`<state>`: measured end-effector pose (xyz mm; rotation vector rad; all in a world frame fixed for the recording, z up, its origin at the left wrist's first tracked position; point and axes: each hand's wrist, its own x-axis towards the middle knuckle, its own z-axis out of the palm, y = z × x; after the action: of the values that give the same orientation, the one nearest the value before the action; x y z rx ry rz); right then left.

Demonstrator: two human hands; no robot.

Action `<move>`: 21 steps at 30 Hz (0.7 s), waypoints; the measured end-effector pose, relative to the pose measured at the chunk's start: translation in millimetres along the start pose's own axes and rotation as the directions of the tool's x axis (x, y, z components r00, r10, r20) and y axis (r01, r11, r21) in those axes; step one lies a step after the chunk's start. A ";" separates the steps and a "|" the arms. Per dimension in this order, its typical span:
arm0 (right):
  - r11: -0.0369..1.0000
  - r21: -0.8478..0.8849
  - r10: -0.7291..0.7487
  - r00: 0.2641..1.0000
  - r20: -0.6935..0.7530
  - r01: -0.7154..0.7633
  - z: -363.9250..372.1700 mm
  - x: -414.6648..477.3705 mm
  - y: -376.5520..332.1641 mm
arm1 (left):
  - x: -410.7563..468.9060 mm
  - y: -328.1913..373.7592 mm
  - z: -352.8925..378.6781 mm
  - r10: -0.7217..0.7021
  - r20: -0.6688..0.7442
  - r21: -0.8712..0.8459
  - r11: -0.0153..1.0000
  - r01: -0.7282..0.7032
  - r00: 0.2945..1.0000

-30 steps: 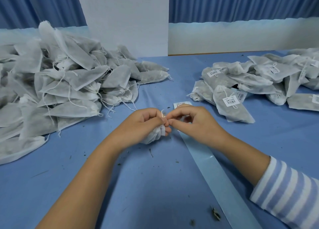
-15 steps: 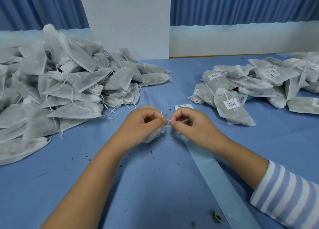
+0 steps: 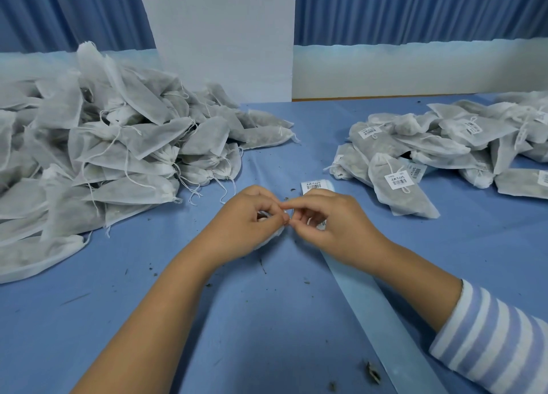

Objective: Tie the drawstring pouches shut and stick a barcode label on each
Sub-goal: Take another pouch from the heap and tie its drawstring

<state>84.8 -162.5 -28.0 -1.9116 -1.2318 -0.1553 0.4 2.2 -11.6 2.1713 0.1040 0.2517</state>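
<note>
My left hand (image 3: 246, 218) grips a small white drawstring pouch (image 3: 274, 235), mostly hidden under its palm, at the middle of the blue table. My right hand (image 3: 329, 220) is right beside it, fingertips meeting the left hand's and pinching the pouch's drawstring, which is barely visible. A pale backing strip (image 3: 379, 310) runs from under my right hand toward the near right; a barcode label (image 3: 315, 185) sits at its far end. A big pile of unlabelled pouches (image 3: 98, 156) lies at the left. A pile of labelled pouches (image 3: 430, 153) lies at the right.
A white board (image 3: 219, 37) stands at the back with blue curtains behind it. Dark crumbs of dried filling (image 3: 372, 371) are scattered over the blue table cover (image 3: 267, 319).
My hands drew slightly apart with a bit of string showing between them, then came back together so the fingertips touch again. The pouch stays in my left hand.
</note>
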 end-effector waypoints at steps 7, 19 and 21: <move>0.993 -0.116 -0.027 0.999 0.028 0.030 -4.4 -0.7 -2.6 | 1.4 -1.3 1.7 -0.009 -0.060 -0.008 1.000 0.008 0.998; 0.942 0.088 0.310 0.939 0.151 -0.325 -5.4 5.6 0.1 | 1.4 -4.7 -0.1 0.057 -0.066 0.119 0.992 -0.049 0.996; 0.851 0.278 0.381 0.888 0.258 -0.445 -6.9 7.2 -1.4 | 2.6 -4.3 0.0 0.060 -0.056 0.111 0.992 -0.054 0.997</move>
<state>89.5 -162.1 -19.1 -1.8714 -0.8647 0.4534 3.0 5.2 -14.8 2.2789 0.0909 0.3501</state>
